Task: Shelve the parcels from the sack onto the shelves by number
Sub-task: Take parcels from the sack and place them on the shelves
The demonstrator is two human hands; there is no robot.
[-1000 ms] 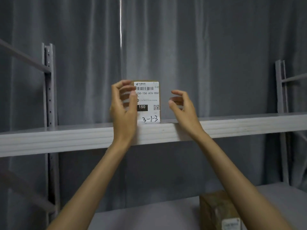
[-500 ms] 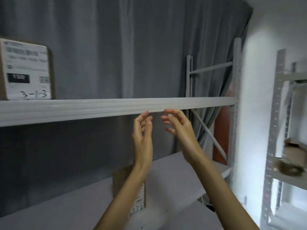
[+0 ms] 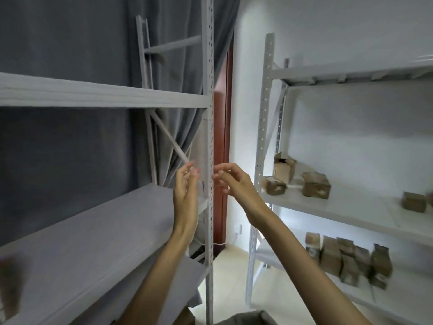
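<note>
In front of the upright post (image 3: 210, 137) at the right end of the left rack, both hands are raised, near each other but apart. L hand (image 3: 186, 193): fingers relaxed, lightly bent, holding nothing. R hand (image 3: 236, 184): fingers loosely curled, also holding nothing; its fingertips sit just beside the post, contact can't be told (motion blur).

Left rack: upper shelf (image 3: 100, 96) front edge runs to the post; lower shelf (image 3: 89, 233) shows a bare grey top from mid-span to its right end. Dark curtain (image 3: 58, 148) behind. Open gap between post and the right rack's upright (image 3: 263, 127), pale floor (image 3: 229, 277) visible through it.

Parcels: brown boxes on the right rack — a few on the middle shelf (image 3: 339, 207), incl. one near its front-left corner (image 3: 274, 186) and one further right (image 3: 316, 185); a tight row (image 3: 346, 259) on the shelf below. All blurred, labels unreadable. One more box at the right frame edge (image 3: 413, 201), partly cut off.

Hard to make out: brown smear at the left end of the lower shelf (image 3: 9, 285), prob. a parcel, cut by the frame. Dark grey shape at bottom edge (image 3: 248, 319), poss. the sack, mostly out of frame — can't confirm.
</note>
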